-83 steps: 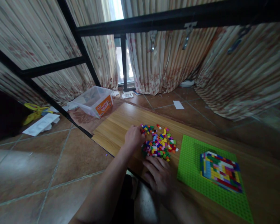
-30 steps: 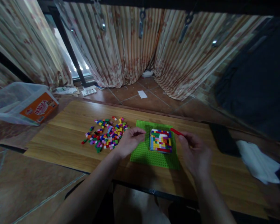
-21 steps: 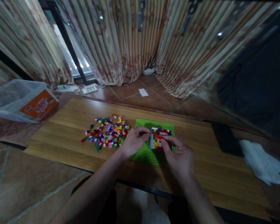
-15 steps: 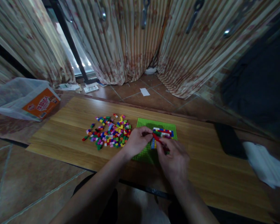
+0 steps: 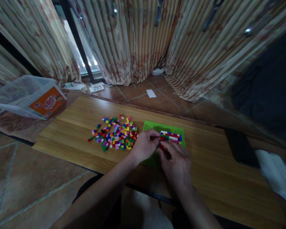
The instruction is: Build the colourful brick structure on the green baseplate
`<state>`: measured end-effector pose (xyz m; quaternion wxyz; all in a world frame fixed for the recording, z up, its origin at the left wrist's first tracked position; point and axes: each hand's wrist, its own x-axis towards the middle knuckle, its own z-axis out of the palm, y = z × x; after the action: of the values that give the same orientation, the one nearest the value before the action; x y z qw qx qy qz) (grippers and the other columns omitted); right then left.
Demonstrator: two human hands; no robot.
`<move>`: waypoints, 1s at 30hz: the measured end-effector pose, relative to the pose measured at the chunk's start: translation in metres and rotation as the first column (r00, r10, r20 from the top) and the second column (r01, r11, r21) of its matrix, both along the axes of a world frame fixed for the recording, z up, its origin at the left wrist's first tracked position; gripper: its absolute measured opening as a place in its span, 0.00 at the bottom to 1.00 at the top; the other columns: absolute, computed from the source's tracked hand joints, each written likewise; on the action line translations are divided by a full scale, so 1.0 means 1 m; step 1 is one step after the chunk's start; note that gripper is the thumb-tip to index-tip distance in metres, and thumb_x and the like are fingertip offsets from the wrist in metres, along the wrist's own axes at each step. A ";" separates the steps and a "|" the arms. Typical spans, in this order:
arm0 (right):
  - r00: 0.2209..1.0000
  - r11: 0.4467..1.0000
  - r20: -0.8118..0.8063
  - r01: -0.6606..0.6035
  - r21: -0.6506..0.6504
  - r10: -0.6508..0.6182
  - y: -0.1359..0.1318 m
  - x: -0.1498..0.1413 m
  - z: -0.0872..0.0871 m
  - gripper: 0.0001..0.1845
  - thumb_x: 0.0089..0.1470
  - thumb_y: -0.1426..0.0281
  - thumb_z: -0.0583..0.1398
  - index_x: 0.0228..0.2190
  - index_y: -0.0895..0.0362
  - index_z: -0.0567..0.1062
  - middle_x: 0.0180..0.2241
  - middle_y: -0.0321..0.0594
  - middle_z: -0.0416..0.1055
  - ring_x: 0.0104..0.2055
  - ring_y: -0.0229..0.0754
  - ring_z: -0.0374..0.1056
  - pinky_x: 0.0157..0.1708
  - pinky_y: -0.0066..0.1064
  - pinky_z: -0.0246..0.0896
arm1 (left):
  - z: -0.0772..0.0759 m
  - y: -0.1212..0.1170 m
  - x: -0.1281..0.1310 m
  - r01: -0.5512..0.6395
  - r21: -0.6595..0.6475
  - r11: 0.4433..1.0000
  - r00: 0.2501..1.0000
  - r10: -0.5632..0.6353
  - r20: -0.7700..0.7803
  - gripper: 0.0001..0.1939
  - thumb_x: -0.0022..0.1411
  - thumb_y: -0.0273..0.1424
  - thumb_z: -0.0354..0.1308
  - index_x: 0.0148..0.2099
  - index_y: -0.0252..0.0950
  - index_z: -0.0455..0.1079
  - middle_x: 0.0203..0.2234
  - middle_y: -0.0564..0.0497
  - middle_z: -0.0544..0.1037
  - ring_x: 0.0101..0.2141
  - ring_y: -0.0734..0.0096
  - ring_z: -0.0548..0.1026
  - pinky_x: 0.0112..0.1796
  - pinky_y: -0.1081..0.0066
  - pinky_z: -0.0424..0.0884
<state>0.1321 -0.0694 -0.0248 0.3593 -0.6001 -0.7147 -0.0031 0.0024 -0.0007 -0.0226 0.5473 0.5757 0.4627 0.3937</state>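
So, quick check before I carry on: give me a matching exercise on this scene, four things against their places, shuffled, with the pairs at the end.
Things
1. Clear box
2. Loose bricks
3. Green baseplate
4. Right hand

Places
A. Beneath the multicoloured brick build
B. Past the left end of the wooden table
C. With its fingertips at a red piece
D. Spread on the wood, left of the left hand

Pairs: 1-B, 2-D, 3-A, 4-C
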 end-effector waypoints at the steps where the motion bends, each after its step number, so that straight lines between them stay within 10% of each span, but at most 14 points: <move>1: 1.000 1.000 -0.009 -0.003 -0.009 0.003 0.000 0.001 0.000 0.10 0.61 0.65 0.58 0.40 0.54 0.79 0.36 0.43 0.77 0.38 0.47 0.71 0.41 0.40 0.65 | 0.000 0.000 0.000 0.001 0.006 1.000 1.000 -0.001 -0.008 0.07 0.56 0.21 0.56 0.33 0.35 0.74 0.29 0.52 0.79 0.32 0.72 0.75 0.38 0.73 0.69; 30: 0.997 1.000 0.071 -0.012 0.011 0.011 0.005 0.009 0.000 0.17 0.65 0.62 0.55 0.47 0.56 0.79 0.43 0.47 0.75 0.46 0.50 0.68 0.47 0.44 0.64 | -0.001 -0.009 -0.002 0.015 0.058 0.998 0.989 -0.007 -0.147 0.09 0.59 0.24 0.54 0.38 0.35 0.76 0.34 0.49 0.82 0.36 0.67 0.78 0.40 0.70 0.72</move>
<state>0.1408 -0.0644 -0.0246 0.3368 -0.5934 -0.7305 -0.0264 0.0004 -0.0099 -0.0235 0.4969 0.6213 0.4867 0.3608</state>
